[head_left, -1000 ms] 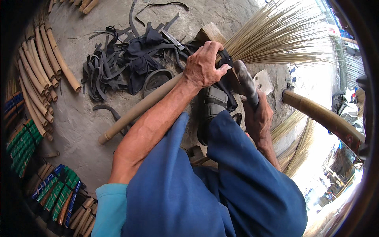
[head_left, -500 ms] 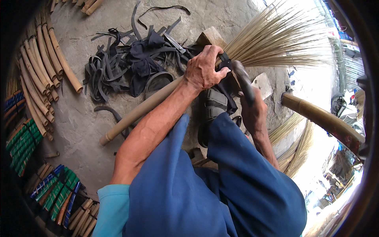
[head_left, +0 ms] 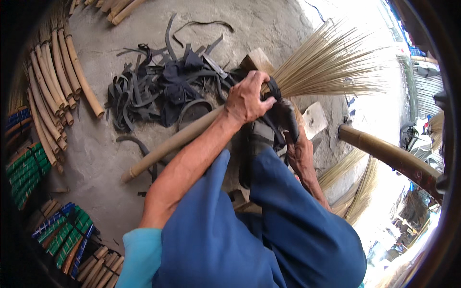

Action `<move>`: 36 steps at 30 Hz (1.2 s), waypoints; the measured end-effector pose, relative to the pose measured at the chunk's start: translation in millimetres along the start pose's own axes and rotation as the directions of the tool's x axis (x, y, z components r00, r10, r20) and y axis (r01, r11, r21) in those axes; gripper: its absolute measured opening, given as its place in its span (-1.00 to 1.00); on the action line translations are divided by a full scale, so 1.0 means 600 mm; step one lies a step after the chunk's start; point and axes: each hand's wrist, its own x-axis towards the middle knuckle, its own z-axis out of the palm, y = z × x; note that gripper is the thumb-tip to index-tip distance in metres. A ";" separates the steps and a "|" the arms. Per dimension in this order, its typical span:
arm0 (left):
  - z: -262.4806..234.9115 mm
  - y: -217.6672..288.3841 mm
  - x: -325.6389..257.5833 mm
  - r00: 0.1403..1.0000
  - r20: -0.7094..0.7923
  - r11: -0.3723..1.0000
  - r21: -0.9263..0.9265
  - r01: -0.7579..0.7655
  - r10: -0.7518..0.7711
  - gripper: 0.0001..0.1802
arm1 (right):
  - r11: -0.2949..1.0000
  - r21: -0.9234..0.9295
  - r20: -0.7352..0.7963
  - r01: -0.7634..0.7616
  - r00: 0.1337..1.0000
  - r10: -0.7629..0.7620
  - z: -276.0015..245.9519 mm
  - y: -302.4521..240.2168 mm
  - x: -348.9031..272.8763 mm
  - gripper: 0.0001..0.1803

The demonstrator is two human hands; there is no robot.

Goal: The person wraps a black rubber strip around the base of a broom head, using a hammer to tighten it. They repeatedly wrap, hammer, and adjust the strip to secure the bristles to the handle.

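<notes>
Little has changed: left hand (head_left: 247,98) fingers still clamp the broom (head_left: 307,72) neck; right hand's (head_left: 300,153) grip is hidden.

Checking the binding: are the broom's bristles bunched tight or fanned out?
Fanned out: the bristles spread wide past the left hand gripping the neck.

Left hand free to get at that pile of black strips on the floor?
Probably not at once: the left hand is closed on the broom at its binding. The black strips lie just to its left on bare floor, nothing between, so the way looks open once it lets go.
</notes>
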 end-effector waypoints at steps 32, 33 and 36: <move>-0.093 -0.010 -0.064 0.920 0.136 0.929 0.013 0.369 -0.367 -0.30 | 0.880 0.445 0.398 -0.168 0.917 -0.026 -0.016 -0.084 0.025 -0.53; -0.093 -0.011 -0.065 0.921 0.135 0.930 0.021 0.366 -0.366 -0.29 | 0.912 0.370 0.424 -0.177 0.906 0.004 -0.042 -0.076 0.004 -0.54; -0.088 -0.015 -0.071 0.940 0.108 0.946 0.040 0.323 -0.325 -0.27 | 0.936 0.301 0.468 -0.181 0.884 0.020 -0.113 -0.047 -0.060 -0.56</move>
